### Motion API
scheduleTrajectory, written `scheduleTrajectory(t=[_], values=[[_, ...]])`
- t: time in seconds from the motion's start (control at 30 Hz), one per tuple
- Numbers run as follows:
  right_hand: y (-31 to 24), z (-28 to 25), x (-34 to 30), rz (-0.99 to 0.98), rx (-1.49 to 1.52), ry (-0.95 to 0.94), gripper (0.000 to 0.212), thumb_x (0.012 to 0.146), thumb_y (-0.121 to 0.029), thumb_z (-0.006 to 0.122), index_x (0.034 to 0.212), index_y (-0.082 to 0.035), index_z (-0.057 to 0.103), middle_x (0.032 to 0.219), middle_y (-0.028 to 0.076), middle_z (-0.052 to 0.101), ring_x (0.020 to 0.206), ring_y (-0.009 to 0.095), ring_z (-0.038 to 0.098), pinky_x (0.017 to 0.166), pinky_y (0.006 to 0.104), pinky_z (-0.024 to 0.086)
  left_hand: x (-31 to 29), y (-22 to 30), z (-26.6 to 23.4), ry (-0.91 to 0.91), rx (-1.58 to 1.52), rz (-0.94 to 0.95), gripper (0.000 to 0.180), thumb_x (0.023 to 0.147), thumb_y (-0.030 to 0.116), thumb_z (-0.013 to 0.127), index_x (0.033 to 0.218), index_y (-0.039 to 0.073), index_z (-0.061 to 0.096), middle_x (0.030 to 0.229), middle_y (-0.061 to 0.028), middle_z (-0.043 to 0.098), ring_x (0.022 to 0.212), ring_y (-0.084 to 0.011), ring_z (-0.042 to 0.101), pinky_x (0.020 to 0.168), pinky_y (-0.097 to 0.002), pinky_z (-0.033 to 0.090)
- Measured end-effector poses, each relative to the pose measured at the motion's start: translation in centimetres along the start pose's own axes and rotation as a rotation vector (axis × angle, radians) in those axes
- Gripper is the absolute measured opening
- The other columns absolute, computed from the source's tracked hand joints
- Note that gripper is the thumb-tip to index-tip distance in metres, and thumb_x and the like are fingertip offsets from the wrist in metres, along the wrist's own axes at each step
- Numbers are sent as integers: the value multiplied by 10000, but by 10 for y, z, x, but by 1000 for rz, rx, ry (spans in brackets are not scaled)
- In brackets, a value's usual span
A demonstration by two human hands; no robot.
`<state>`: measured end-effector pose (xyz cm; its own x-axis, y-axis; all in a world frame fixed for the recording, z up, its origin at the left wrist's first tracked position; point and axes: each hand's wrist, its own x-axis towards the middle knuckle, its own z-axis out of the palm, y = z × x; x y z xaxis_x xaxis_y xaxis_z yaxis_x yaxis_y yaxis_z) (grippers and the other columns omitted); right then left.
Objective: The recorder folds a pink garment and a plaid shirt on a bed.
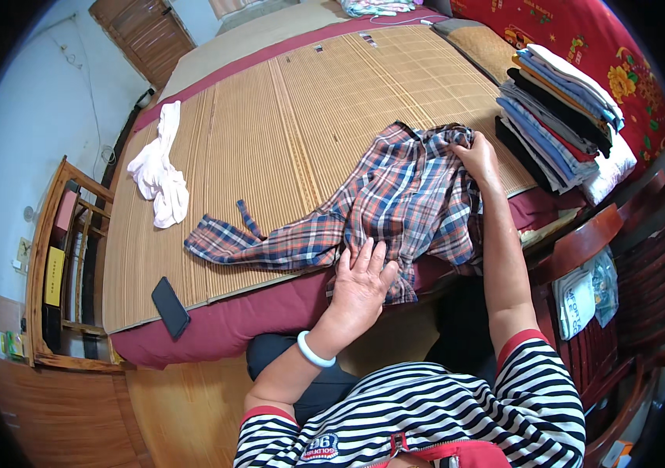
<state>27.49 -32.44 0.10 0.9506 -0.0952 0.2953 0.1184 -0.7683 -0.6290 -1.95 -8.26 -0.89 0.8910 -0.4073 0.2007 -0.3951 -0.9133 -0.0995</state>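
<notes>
A plaid shirt in blue, orange and white lies partly spread on the bamboo mat, one sleeve stretched out to the left. Its lower part hangs over the bed's near edge. My left hand rests flat on the shirt near that edge, fingers extended. At the shirt's upper right, my right hand has its fingers closed on the cloth, bunching it a little. The fingertips of the right hand are partly hidden by the fabric.
A tall stack of folded clothes stands at the bed's right. A crumpled white garment lies on the mat at left, a dark phone on the near left edge. A wooden chair holding bagged items is at right.
</notes>
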Motion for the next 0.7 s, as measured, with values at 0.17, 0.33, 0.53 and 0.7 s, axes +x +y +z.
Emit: scheduleTrajectory(t=[0.17,0.33,0.53,0.7], values=[[-10,-6,-7,7,-97,5,483,773,-310,764,1083,34,626,1080,273,689,1055,413,660,897,468,520,7,-26,-15,67,-331,16,385,730,205,764,1095,122,673,1320,-136,606,1287,-328,523,1042,-501,396],[-20,-12,-19,-42,-237,120,562,789,-309,779,1226,-16,581,1203,235,630,1082,430,645,896,480,524,11,-48,-23,127,-731,-20,184,774,141,728,958,124,732,1126,-91,705,1138,-315,620,994,-446,422],[-65,-15,-41,-457,269,13,487,818,-261,795,1221,-27,651,1128,174,684,1030,307,679,861,402,541,5,-80,1,320,-1822,-401,146,997,-4,549,1132,34,586,1043,-15,640,955,-88,596,866,-255,481],[-101,2,-78,-587,606,-634,461,801,-173,823,1212,-34,667,1103,86,705,958,181,691,822,328,558,3,-100,-9,464,-2056,-617,207,1021,98,446,1130,40,612,1036,-48,677,940,-141,655,853,-295,532]])
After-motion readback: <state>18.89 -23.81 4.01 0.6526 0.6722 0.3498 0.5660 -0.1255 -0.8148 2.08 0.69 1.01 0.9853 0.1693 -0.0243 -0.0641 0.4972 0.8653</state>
